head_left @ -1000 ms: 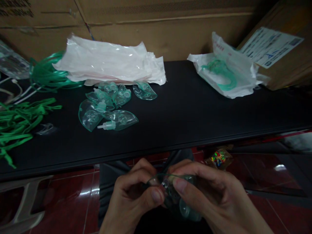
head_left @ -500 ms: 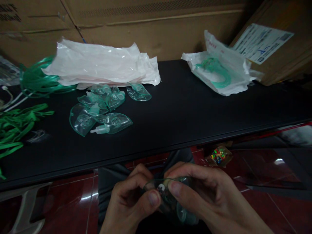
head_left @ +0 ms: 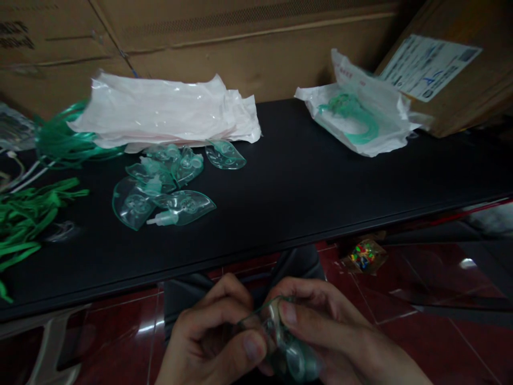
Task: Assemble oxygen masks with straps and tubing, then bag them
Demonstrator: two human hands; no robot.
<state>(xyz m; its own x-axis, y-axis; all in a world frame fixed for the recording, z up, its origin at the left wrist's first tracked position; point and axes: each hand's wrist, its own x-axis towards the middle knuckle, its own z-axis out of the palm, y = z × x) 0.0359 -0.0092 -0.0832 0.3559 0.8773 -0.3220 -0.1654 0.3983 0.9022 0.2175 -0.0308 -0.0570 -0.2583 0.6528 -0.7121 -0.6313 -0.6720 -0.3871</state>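
Low in the view, over my lap, my left hand (head_left: 214, 331) and my right hand (head_left: 336, 334) both grip one clear green-tinted oxygen mask (head_left: 298, 361). The left fingers curl round its narrow end, thumb on the near side. My right thumb presses on the mask near its upper edge, and the other right fingers are partly hidden behind it. A round port on the mask faces down and toward me. On the black table ahead, several similar masks (head_left: 186, 206) lie in a loose heap, some with pale connectors attached.
A stack of white packets (head_left: 160, 109) lies behind the masks, with coiled green tubing (head_left: 66, 139) and green straps (head_left: 32, 214) at left. An opened packet (head_left: 385, 115) holding green tubing sits at right. Cardboard boxes (head_left: 248, 64) line the back. Below, a small box (head_left: 364, 256) holds colourful pieces.
Both hands still hold the oxygen mask. The mask has turned slightly in them, and my right hand has moved a little lower and to the left. The view has shifted slightly.
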